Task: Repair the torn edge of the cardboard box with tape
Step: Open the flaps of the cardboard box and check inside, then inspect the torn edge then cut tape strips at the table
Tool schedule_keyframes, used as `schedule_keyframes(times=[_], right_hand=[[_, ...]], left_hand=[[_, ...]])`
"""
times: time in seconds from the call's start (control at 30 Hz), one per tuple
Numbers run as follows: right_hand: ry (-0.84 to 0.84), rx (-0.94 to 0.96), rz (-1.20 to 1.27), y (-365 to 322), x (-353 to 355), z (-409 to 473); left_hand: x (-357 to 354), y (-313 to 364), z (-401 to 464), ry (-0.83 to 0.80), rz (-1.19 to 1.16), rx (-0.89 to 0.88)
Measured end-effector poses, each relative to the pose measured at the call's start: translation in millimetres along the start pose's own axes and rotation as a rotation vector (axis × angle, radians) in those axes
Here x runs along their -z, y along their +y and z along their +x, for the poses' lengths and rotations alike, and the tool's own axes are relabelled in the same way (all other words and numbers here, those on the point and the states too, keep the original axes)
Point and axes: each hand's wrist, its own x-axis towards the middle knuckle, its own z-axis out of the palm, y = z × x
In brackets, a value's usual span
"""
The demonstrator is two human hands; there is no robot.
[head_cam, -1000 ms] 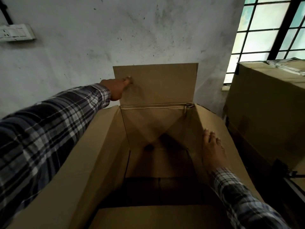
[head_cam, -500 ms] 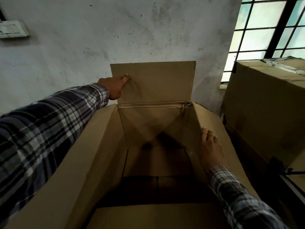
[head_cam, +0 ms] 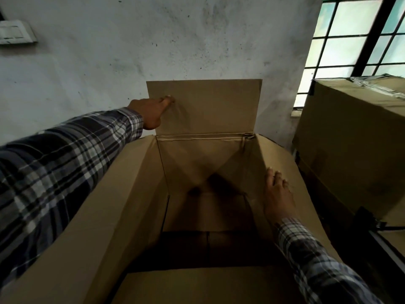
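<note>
A large open cardboard box point(head_cam: 122, 194) fills the lower view. Its far flap point(head_cam: 210, 106) stands upright against the wall. My left hand point(head_cam: 151, 108) reaches out and presses straight fingertips on the flap's left part. A strip of tape point(head_cam: 203, 137) runs along the fold under the flap, with a short piece hanging at its right corner point(head_cam: 244, 141). My right hand point(head_cam: 277, 194) lies flat with straight fingers on the box's right flap point(head_cam: 282, 159). No tape roll is in sight.
A second, closed cardboard box point(head_cam: 355, 137) stands close on the right, with tape on its top. Behind is a stained white wall point(head_cam: 153, 51), a switch plate point(head_cam: 15, 35) at upper left and a barred window point(head_cam: 359, 34) at upper right. A dark object point(head_cam: 370, 222) lies at the right.
The view has shifted slightly. My left hand stays on the upright flap and my right hand stays flat on the right flap; neither has visibly moved on the box.
</note>
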Motion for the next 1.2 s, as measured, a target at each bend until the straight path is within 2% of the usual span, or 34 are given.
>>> schedule_keyframes(times=[0.1,0.2,0.33,0.47,0.57,0.67,0.77,0.8,0.87,1.03,1.2], right_hand=[[-0.027,-0.013,-0.008,-1.4,3.8,-2.8],[-0.072,-0.019,-0.008,-3.7,15.2,-8.3],[-0.103,0.013,0.003,0.5,26.8,-9.9],[-0.057,0.050,-0.140,-2.6,42.6,-26.3],[-0.095,0.197,-0.385,-16.8,51.3,-50.1],[-0.259,0.344,-0.580,-30.7,47.7,-87.1],[-0.577,0.300,-0.494,-37.8,46.7,-128.6],[-0.656,0.251,-0.424,-36.9,48.5,-138.1],[-0.669,0.194,-0.329,-30.1,52.6,-145.3],[-0.466,0.201,-0.037,-28.3,98.5,-155.4],[-0.275,0.126,0.366,-19.9,161.7,-165.6]], left_hand=[[-2.1,8.8,-13.5,0.024,0.016,-0.027],[-1.9,31.9,-39.6,0.095,0.061,-0.147],[-10.1,76.2,-95.1,0.115,-0.063,-0.303],[-26.5,129.1,-165.1,-0.101,-0.144,-0.306],[-64.4,160.6,-204.7,-0.341,-0.159,-0.276],[-104.4,177.6,-236.9,-0.687,-0.243,-0.202],[-118.5,179.5,-265.0,-0.792,-0.305,-0.199],[-116.2,176.5,-272.5,-0.795,-0.321,-0.195],[-103.1,167.1,-282.4,-0.760,-0.356,-0.199],[-56.9,128.3,-296.3,-0.448,-0.451,-0.168],[-9.0,96.4,-310.9,-0.253,-0.621,-0.115]])
